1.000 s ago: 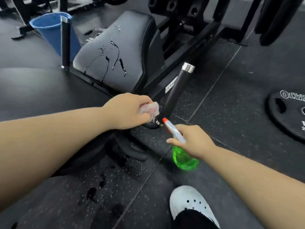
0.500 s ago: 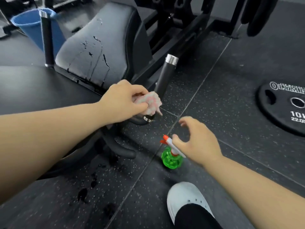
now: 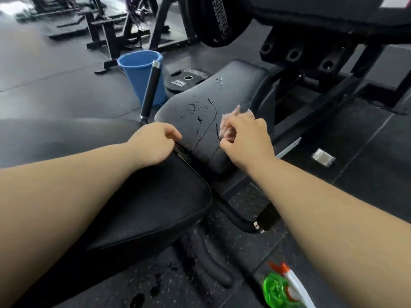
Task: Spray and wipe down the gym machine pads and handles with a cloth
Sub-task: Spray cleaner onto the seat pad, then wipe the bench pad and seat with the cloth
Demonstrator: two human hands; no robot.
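The black seat pad (image 3: 233,85) of the gym machine carries drops and streaks of liquid. My right hand (image 3: 249,141) holds a bunched pinkish cloth (image 3: 228,131) against the pad's near right part. My left hand (image 3: 155,141) rests at the pad's near left edge, fingers loosely curled, holding nothing. The green spray bottle (image 3: 278,290) with its white and orange head stands on the floor at the lower right, apart from both hands. One black handle (image 3: 150,92) rises left of the pad; another handle (image 3: 266,216) lies low under my right forearm.
A second black pad (image 3: 155,207) lies under my left forearm. A blue bucket (image 3: 138,67) and a 10 kg weight plate (image 3: 186,80) sit behind the left handle. The machine frame (image 3: 311,63) rises at the back right. Wet spots mark the rubber floor (image 3: 355,174).
The cloth went from my left hand to my right. My right hand let go of the spray bottle on the floor. Both hands rose from the lower handle to the wet pad.
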